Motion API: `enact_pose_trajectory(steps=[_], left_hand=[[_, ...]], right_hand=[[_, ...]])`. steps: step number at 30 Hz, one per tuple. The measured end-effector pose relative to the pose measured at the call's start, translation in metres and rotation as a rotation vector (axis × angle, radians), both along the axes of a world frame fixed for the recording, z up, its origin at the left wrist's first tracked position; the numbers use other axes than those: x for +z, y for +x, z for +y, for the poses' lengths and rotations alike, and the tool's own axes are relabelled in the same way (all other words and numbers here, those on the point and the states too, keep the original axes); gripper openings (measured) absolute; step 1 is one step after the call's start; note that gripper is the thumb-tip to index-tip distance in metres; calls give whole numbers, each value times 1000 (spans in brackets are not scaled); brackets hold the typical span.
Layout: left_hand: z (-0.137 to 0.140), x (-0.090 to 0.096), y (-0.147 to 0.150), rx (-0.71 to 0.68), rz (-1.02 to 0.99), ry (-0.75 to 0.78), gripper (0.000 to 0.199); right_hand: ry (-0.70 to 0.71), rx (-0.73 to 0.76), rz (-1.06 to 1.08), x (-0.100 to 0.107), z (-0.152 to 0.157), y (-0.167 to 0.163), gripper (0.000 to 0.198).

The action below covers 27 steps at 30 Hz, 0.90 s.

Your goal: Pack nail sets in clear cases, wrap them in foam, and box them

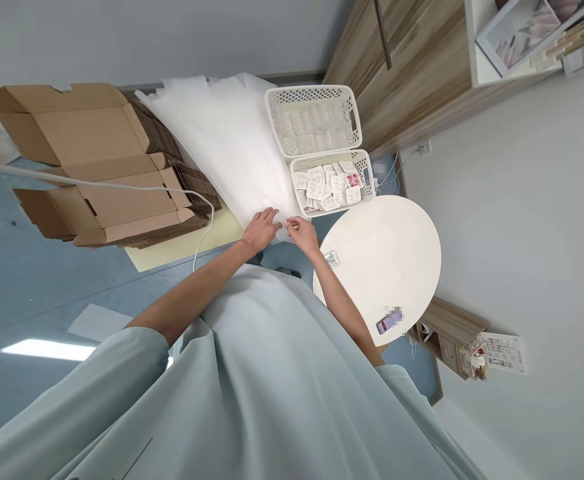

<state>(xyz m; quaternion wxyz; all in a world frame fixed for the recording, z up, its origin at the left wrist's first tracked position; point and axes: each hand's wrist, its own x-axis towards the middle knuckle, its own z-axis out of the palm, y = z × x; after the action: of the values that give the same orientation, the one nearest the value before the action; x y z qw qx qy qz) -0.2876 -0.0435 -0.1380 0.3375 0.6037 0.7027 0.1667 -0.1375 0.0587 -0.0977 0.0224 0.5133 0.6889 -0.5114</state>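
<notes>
A pile of thin, whitish, see-through sheets [227,133], foam or plastic, stretches from the wall toward me. My left hand [262,230] rests on its near end, palm down with the fingers extended. Just to the right, my right hand [303,235] has its thumb and fingers pinched together at the near corner of the pile, apparently on a sheet's edge. Their exact contact is too small to see clearly. Beyond my right hand stands a white basket [333,156] holding many small printed packets [329,187].
Flattened cardboard boxes [97,133] are stacked at the left, with a white cable [137,187] crossing them. A second basket [312,90] holds clear packs. A round white table [387,260] at the right carries a phone [388,321] and a small clear packet [331,259].
</notes>
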Motion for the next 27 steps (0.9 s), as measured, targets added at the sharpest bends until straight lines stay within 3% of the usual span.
enact_pose_trajectory(steps=[3, 8, 11, 15, 18, 22, 27], left_hand=[[1, -5, -3, 15, -19, 35, 35], [-1, -10, -14, 45, -11, 23, 46], [-3, -16, -22, 17, -45, -7, 57], [-4, -21, -29, -17, -72, -20, 56], [-3, -22, -32, -23, -102, -27, 54], [-4, -19, -34, -47, -95, -37, 53], [-11, -13, -30, -89, -62, 32, 58]], right_hand=[[26, 43, -21, 2, 1, -9, 18], [82, 168, -151, 1, -1, -5, 21], [209, 384, -316, -6, -8, -2, 26], [456, 720, -481, -23, -22, 1, 34], [506, 862, -536, -35, -29, 5, 25], [515, 863, -584, -39, -29, 11, 36], [521, 818, -540, -18, -30, 15, 31]])
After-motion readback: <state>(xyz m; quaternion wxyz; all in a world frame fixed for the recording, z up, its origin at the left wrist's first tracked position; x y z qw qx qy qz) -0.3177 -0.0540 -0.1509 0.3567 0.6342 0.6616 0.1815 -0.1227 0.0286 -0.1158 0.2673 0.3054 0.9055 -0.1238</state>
